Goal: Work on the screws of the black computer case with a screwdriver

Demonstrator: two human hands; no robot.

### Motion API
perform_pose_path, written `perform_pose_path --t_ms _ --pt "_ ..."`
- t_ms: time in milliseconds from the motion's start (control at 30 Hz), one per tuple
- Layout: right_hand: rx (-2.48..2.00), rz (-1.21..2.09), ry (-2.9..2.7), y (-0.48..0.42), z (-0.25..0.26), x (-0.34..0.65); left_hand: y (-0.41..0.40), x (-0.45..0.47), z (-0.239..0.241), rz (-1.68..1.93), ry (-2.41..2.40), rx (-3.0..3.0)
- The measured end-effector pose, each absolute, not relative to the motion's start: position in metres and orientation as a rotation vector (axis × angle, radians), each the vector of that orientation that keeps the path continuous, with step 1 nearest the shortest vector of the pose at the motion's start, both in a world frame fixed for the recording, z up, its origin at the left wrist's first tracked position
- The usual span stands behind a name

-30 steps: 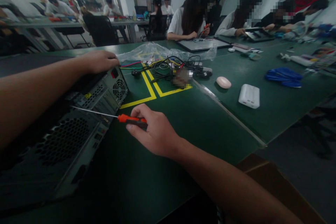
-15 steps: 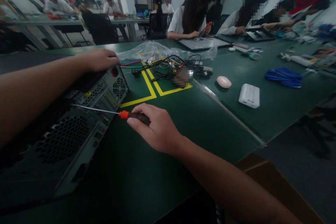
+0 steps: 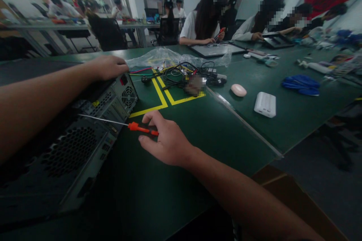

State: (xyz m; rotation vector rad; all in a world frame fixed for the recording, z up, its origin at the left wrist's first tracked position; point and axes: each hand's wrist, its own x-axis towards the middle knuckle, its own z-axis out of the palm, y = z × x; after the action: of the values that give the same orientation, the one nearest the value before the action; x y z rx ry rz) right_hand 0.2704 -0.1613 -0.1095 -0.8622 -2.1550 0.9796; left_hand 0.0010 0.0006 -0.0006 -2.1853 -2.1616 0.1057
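Note:
A desktop computer case point(image 3: 73, 147) stands at the left, showing its back panel with a round fan grille and a honeycomb vent. My left hand point(image 3: 109, 67) lies over the top of the case, fingers curled at its back edge. To the right of the case, my right hand point(image 3: 172, 141) has a screwdriver point(image 3: 138, 128) with an orange and black handle. Thumb and forefinger are spread apart, and the handle's end sits against the palm. The long shaft reaches to the back of the case; its tip looks to be at the panel, where exact contact is hard to see.
Tangled black cables point(image 3: 181, 75) and clear plastic film point(image 3: 158, 55) lie beyond the case. Farther right are a pink oval object point(image 3: 238, 90), a white block-shaped device point(image 3: 265, 104) and a blue bundle point(image 3: 301, 84). Co-workers sit across the green table point(image 3: 226, 139).
My right thumb and forefinger have opened away from the screwdriver handle, which now shows more orange. The shaft stays at the case, and my left hand keeps its place.

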Motion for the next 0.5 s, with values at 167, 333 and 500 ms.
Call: perform_pose_path --t_ms 167,333,500 --pt "-0.835 0.962 -2.173 -0.159 -0.109 0.27 0.006 -0.004 -0.003 0.103 -2.17 -2.196" --pt "-0.832 0.966 -2.187 -0.159 -0.107 0.272 0.011 -0.009 -0.005 0.07 -2.15 -2.207" --pt "-0.808 0.935 -2.194 -0.157 -0.111 0.271 0.012 -0.01 -0.004 0.103 -2.137 -2.22"
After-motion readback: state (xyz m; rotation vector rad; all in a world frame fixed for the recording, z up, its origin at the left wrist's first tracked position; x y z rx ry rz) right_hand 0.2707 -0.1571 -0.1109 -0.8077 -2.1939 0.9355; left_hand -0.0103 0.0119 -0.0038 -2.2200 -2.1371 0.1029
